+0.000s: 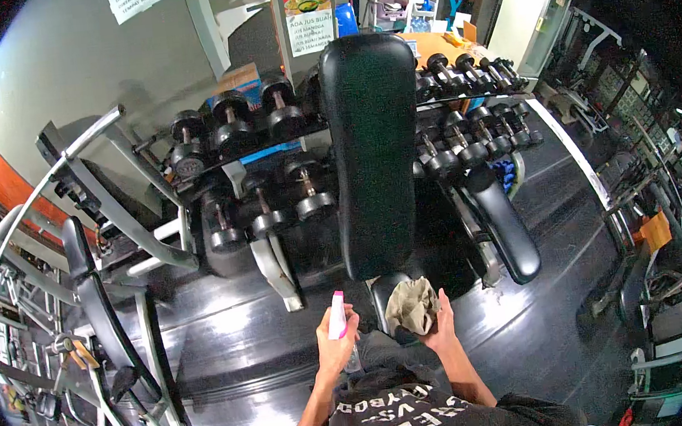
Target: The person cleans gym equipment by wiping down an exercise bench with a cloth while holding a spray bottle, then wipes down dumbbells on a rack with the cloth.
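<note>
My left hand (pixel 339 346) is closed around a spray bottle (pixel 337 315) with a white and pink trigger head; its lower part is mostly hidden behind the hand and wrist. A crumpled khaki cloth (pixel 412 306) is in my right hand (pixel 442 325), with the thumb up along its right side. Both hands are low in front of my body, apart from each other. Just beyond them a black padded bench backrest (pixel 375 152) stands upright, and part of its seat (pixel 389 290) shows beneath, partly behind the cloth.
Racks of dumbbells (pixel 266 202) stand behind the backrest on both sides. Another padded bench (pixel 500 226) is at the right, and a weight machine with a bench (pixel 109 317) at the left. Dark, shiny flooring (pixel 228 322) runs between them. A wooden counter (pixel 444 45) is at the back.
</note>
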Demonstrator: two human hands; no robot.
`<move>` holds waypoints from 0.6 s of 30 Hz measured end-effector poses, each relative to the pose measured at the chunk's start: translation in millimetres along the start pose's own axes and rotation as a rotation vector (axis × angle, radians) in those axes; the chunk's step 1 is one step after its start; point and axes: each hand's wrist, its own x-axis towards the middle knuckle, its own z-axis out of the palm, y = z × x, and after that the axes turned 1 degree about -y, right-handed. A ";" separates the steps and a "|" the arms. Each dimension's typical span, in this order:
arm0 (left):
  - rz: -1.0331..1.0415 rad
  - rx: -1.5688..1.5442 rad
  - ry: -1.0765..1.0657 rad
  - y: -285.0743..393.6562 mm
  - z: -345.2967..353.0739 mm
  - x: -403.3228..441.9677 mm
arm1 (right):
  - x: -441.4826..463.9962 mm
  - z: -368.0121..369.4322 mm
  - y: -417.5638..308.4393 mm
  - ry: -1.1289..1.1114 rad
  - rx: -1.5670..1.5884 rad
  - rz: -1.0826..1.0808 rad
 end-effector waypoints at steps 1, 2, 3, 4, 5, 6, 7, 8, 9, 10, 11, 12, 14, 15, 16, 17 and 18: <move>-0.006 -0.007 0.001 -2.4 7.2 0.8 | -5.6 -2.8 -6.7 0.043 0.010 0.010; -0.011 -0.014 0.004 -5.0 14.4 2.4 | -10.4 -5.1 -14.0 0.083 0.019 0.021; 0.012 0.002 0.006 -12.3 -3.9 -4.5 | -16.3 -7.9 8.2 0.058 0.030 0.018; -0.024 0.005 0.018 -19.5 1.6 -12.3 | -31.7 -14.2 5.2 0.068 0.045 -0.016; -0.046 0.009 0.025 -23.2 7.5 -14.2 | -39.7 -15.5 1.9 0.067 0.061 -0.057; -0.087 0.042 0.033 -23.0 19.7 -21.9 | -58.4 -13.6 -6.8 0.068 0.040 -0.104; -0.095 0.031 0.026 -29.6 26.7 -26.4 | -68.6 -18.0 -11.7 0.080 0.031 -0.109; -0.051 0.071 0.014 -41.6 29.9 -23.7 | -75.0 -23.8 -14.2 0.088 0.040 -0.144; -0.005 0.119 0.002 -52.6 29.4 -19.2 | -79.5 -28.1 -13.0 0.093 0.056 -0.178; 0.003 0.123 0.005 -58.8 30.0 -16.1 | -85.7 -29.8 -12.5 0.122 0.086 -0.190; 0.003 0.124 -0.003 -65.6 31.4 -15.3 | -90.5 -35.2 -11.4 0.125 0.089 -0.197; 0.023 0.151 0.006 -66.4 33.4 -14.3 | -94.7 -40.6 -10.1 0.124 0.101 -0.210; 0.036 0.213 0.012 -66.8 34.6 -18.0 | -104.1 -49.7 -8.2 0.128 0.112 -0.220; 0.032 0.211 0.011 -72.1 35.0 -20.7 | -107.7 -50.9 -6.7 0.119 0.130 -0.225; 0.041 0.234 0.011 -77.4 35.7 -22.8 | -110.8 -53.2 -6.1 0.109 0.148 -0.227; 0.050 0.259 0.011 -83.0 36.0 -25.6 | -111.0 -64.9 -4.5 0.111 0.149 -0.222; 0.008 0.247 -0.001 -80.6 37.6 -30.9 | -110.1 -71.8 -3.1 0.106 -0.015 -0.287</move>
